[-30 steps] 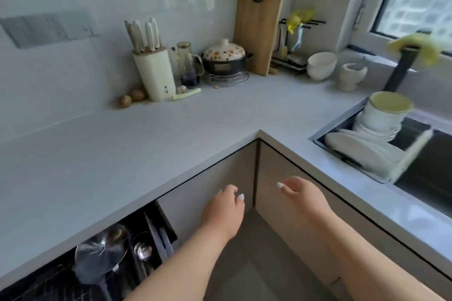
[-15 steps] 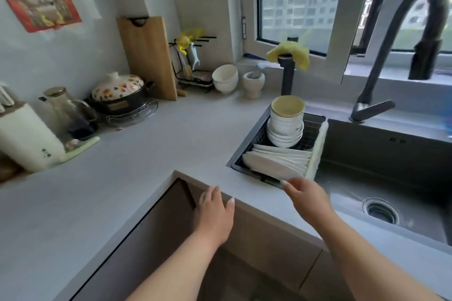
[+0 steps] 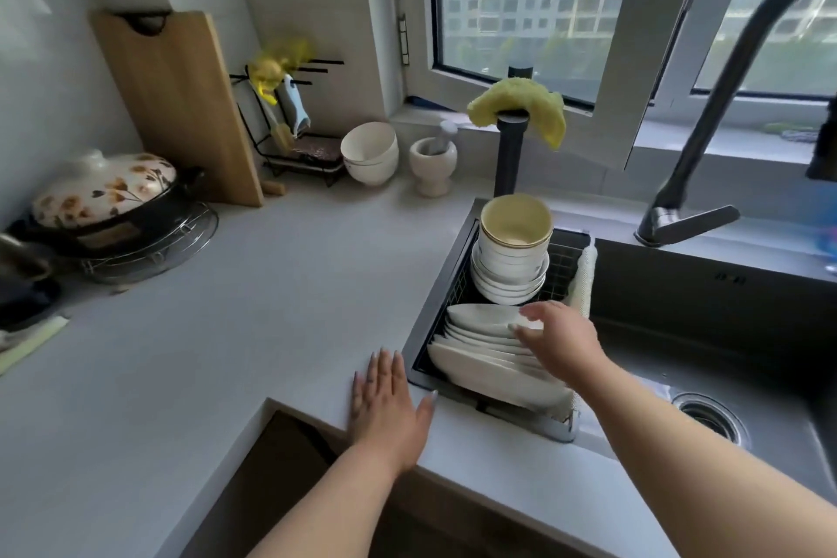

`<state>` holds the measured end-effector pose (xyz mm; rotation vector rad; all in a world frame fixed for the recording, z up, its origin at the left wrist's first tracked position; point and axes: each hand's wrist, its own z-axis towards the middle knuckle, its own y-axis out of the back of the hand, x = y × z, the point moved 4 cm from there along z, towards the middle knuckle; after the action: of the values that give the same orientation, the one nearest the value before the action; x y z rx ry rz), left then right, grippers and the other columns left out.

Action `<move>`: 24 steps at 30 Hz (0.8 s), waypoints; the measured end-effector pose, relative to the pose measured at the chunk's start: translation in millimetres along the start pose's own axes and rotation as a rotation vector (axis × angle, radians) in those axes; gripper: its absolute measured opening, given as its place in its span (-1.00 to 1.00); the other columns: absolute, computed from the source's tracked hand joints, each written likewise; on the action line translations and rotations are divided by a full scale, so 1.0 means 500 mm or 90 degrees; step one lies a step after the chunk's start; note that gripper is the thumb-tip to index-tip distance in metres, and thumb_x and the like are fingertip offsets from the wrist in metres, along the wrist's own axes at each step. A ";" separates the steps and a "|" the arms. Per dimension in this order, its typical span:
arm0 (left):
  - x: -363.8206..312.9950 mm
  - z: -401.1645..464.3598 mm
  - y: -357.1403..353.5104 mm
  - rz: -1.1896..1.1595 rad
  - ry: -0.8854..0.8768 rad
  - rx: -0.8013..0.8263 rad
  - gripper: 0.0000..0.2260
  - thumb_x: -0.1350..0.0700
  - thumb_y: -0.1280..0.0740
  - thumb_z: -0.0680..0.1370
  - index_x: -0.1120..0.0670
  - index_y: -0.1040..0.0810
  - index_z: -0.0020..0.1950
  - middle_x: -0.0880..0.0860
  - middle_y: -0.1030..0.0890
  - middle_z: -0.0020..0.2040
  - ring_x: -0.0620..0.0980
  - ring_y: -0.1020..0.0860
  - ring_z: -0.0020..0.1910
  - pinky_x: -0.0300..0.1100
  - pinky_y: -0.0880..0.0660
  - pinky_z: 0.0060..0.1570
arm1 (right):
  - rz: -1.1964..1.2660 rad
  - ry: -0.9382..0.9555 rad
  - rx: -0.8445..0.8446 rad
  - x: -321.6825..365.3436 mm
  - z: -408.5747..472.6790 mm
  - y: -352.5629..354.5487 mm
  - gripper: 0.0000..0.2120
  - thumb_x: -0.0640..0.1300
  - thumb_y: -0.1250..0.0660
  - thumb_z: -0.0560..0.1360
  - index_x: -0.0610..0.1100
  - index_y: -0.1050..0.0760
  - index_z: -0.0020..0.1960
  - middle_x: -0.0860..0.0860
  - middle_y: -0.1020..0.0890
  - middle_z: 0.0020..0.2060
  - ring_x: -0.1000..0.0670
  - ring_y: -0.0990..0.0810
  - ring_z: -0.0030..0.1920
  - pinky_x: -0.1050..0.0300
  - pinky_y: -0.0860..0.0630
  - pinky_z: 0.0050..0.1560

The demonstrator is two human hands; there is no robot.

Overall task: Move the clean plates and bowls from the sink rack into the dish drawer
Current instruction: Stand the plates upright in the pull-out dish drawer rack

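Note:
A black sink rack point(image 3: 446, 285) sits in the left end of the sink. Inside it, several white plates point(image 3: 480, 353) lean in a row at the near end, and a stack of white bowls point(image 3: 512, 258) stands behind them. My right hand point(image 3: 555, 338) reaches over the plates with fingers spread, its fingertips at the top plates; no grip shows. My left hand point(image 3: 389, 408) lies flat on the counter edge just left of the rack, fingers straight. The dish drawer is out of view.
The grey counter point(image 3: 226, 331) wraps the corner. A black tap point(image 3: 706, 140) arches over the sink basin point(image 3: 724, 353). A post with a yellow cloth point(image 3: 516, 109) stands behind the rack. Spare bowls point(image 3: 369, 152), a mortar point(image 3: 432, 165), a cutting board point(image 3: 181, 104) and a flowered pot point(image 3: 104, 190) line the back.
The view swung right from the open drawer to the sink. My right hand moved forward over the plates. My left hand rose from the cabinet front onto the counter edge.

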<state>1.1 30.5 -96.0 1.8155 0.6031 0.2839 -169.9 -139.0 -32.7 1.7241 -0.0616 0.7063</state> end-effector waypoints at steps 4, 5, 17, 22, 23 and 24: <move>0.002 0.023 -0.009 0.057 -0.009 -0.017 -0.28 -0.32 0.24 0.57 0.12 0.42 0.49 0.07 0.44 0.49 0.01 0.44 0.47 0.07 0.35 0.48 | 0.003 -0.025 0.126 -0.005 0.037 -0.027 -0.78 0.09 -0.34 0.50 0.01 -0.57 -0.24 0.08 -0.59 -0.34 0.04 -0.55 -0.23 0.23 -0.35 -0.27; 0.004 0.025 -0.009 0.060 -0.013 -0.022 -0.28 -0.33 0.25 0.56 0.12 0.42 0.49 0.06 0.45 0.49 0.01 0.44 0.47 0.07 0.35 0.48 | 0.022 -0.020 0.132 -0.004 0.042 -0.028 -0.75 0.07 -0.37 0.49 0.02 -0.53 -0.33 0.10 -0.53 -0.43 0.07 -0.49 -0.33 0.25 -0.30 -0.36; 0.006 0.022 -0.008 0.069 -0.016 -0.014 -0.27 -0.34 0.26 0.56 0.11 0.43 0.49 0.06 0.43 0.50 0.01 0.44 0.48 0.07 0.33 0.48 | 0.000 0.307 -0.121 0.047 0.046 0.028 -0.79 -0.11 -0.45 0.44 -0.25 -0.62 -0.27 -0.04 -0.58 -0.38 -0.07 -0.51 -0.24 0.19 -0.31 -0.07; 0.015 0.018 0.004 -0.014 -0.033 -0.001 -0.30 -0.31 0.23 0.58 0.09 0.37 0.52 0.03 0.35 0.54 -0.05 0.36 0.51 -0.01 0.33 0.49 | 0.002 0.335 -0.165 0.069 0.023 0.074 -0.80 -0.11 -0.44 0.45 -0.25 -0.63 -0.24 -0.08 -0.63 -0.34 -0.10 -0.55 -0.21 0.16 -0.36 -0.03; 0.019 0.015 0.010 -0.070 -0.034 -0.003 -0.32 -0.30 0.22 0.59 0.08 0.35 0.54 0.03 0.31 0.56 -0.07 0.32 0.52 -0.05 0.32 0.50 | 0.004 0.342 -0.181 0.075 0.015 0.085 -0.81 -0.12 -0.45 0.45 -0.24 -0.63 -0.24 -0.08 -0.63 -0.34 -0.09 -0.54 -0.23 0.14 -0.37 -0.02; 0.023 0.011 0.020 -0.142 -0.029 -0.006 -0.34 -0.28 0.19 0.60 0.06 0.31 0.55 0.02 0.25 0.58 -0.08 0.27 0.54 -0.09 0.29 0.50 | 0.004 0.355 -0.197 0.082 0.006 0.097 -0.82 -0.13 -0.45 0.44 -0.24 -0.63 -0.25 -0.07 -0.63 -0.36 -0.09 -0.54 -0.25 0.11 -0.40 0.00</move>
<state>16.0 29.8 -89.8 1.7220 0.7633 0.0940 -154.8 -142.6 28.9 1.1898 0.1999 1.0980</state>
